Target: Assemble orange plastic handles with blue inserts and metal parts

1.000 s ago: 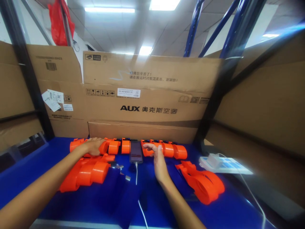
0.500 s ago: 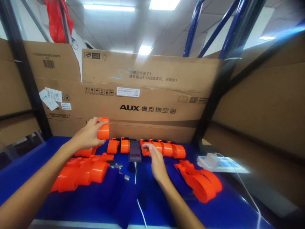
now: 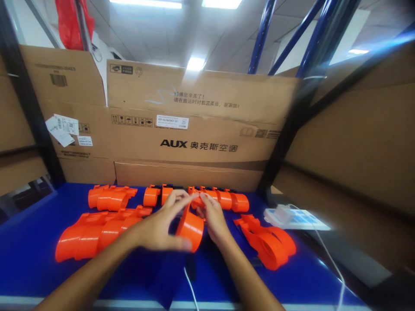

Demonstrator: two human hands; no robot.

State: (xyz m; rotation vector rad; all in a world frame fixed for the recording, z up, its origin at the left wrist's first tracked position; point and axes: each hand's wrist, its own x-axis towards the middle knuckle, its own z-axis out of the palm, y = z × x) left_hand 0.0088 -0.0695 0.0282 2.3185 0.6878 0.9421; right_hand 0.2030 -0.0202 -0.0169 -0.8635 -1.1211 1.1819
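An orange plastic cuff (image 3: 192, 228) sits just below the centre of the frame, raised over the blue bench (image 3: 301, 283) between both hands; the left hand (image 3: 158, 226) has a wide-spread grip around it, thumb low, fingers high; the right hand's (image 3: 212, 216) grip looks nearly closed on its upper end, fingertips partly hidden; stacked orange cuffs (image 3: 89, 236) lie at lower left; a white power strip (image 3: 311, 220) lies at right.

Left hand (image 3: 158, 225) and right hand (image 3: 214, 218) hold an orange band (image 3: 192, 228).
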